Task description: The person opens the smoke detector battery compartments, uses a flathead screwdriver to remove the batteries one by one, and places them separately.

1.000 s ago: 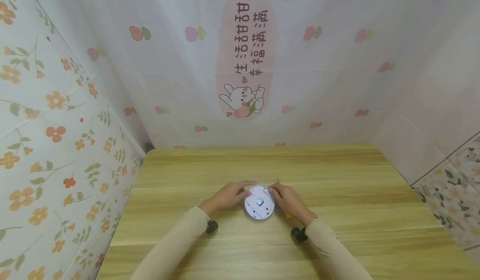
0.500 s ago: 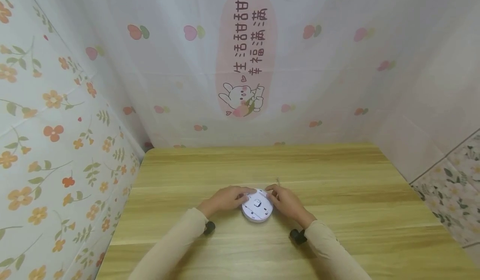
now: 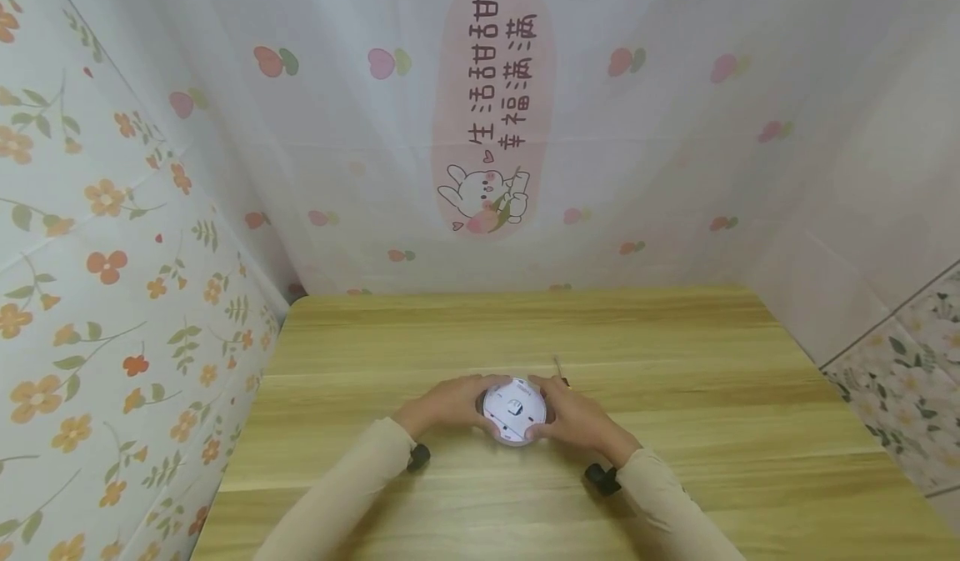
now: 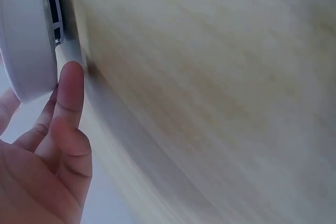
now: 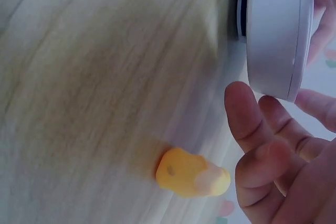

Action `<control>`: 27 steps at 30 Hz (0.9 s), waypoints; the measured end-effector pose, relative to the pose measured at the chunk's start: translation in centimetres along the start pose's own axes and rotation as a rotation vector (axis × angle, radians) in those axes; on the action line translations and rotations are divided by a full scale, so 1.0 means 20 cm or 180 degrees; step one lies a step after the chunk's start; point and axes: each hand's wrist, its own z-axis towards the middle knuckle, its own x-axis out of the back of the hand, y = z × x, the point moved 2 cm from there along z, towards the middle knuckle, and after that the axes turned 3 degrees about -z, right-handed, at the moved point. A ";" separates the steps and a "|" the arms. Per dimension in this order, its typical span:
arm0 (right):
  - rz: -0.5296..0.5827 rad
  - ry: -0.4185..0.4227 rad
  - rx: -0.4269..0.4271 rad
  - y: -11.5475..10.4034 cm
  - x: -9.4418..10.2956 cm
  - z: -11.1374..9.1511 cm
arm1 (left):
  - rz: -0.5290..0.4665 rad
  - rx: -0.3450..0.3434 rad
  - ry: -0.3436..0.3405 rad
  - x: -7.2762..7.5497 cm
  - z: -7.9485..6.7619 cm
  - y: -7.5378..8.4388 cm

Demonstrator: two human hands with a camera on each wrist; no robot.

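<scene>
Between both hands is a round white smoke detector (image 3: 515,411), its flat back with printed marks and small holes facing up. The smaller slotted part (image 4: 54,14) on its other side faces the wooden table, close over it. My left hand (image 3: 447,403) grips the left rim, thumb at the near edge and fingers round the far side. On the right rim, my right hand (image 3: 581,419) holds it the same way. A screwdriver lies by the right hand: its thin shaft (image 3: 557,366) shows in the head view, its yellow handle (image 5: 184,174) in the right wrist view.
The wooden table (image 3: 375,336) reaches back to a white printed curtain (image 3: 337,144). A flowered curtain (image 3: 135,311) hangs along the left side. Dark wrist cameras (image 3: 602,478) sit under both forearms.
The smoke detector tilted and shifted slightly left, then levelled somewhat. Both thumbs slid from its far part to the near edge, and the hands now wrap its sides.
</scene>
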 end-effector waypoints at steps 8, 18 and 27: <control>-0.0263 0.0034 -0.0003 -0.04 -0.01 -0.01 | 0.0136 -0.0098 0.0032 0.00 0.00 0.00; -0.0318 0.0018 -0.0036 -0.05 -0.04 -0.01 | 0.0285 -0.0094 0.0085 0.00 -0.01 0.01; -0.0246 -0.0168 -0.0129 -0.06 -0.02 -0.01 | 0.0397 -0.0130 0.0117 0.01 -0.01 0.03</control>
